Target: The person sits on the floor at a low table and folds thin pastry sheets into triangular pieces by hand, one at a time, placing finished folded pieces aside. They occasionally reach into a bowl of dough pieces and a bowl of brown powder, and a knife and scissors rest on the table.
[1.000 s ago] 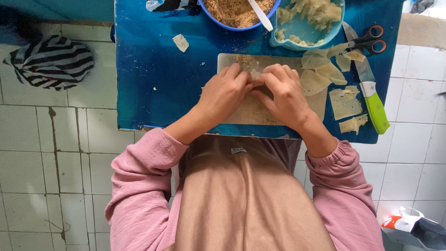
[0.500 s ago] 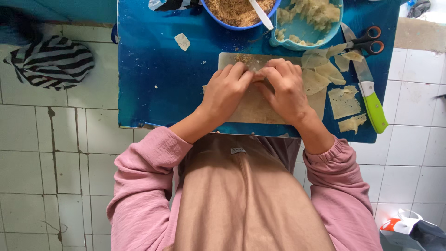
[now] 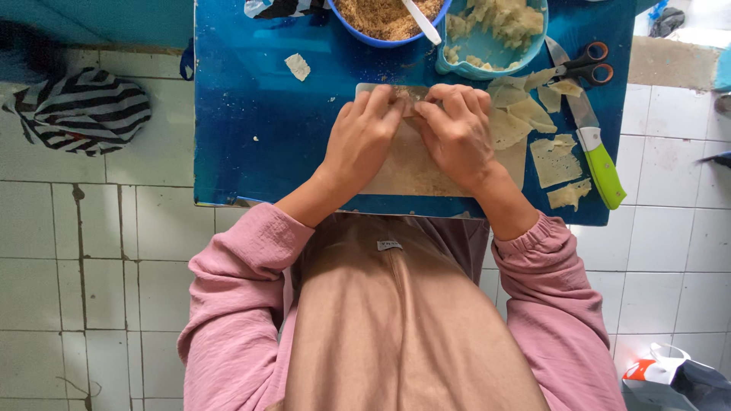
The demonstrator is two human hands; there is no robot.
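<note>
A pale wrapper sheet (image 3: 407, 164) lies on a board on the blue table (image 3: 251, 129); its far edge is pinched by the left hand (image 3: 364, 137) and right hand (image 3: 457, 129), fingertips curled side by side. Cut wrapper pieces (image 3: 554, 158), a green-handled knife (image 3: 598, 152) and scissors (image 3: 586, 65) lie right.

head view, straight down, close over table (image 3: 251, 137)

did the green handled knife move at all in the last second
No. The green-handled knife lies in the same spot on the blue table, its blade tip by the scissors, right of the right hand.
</note>
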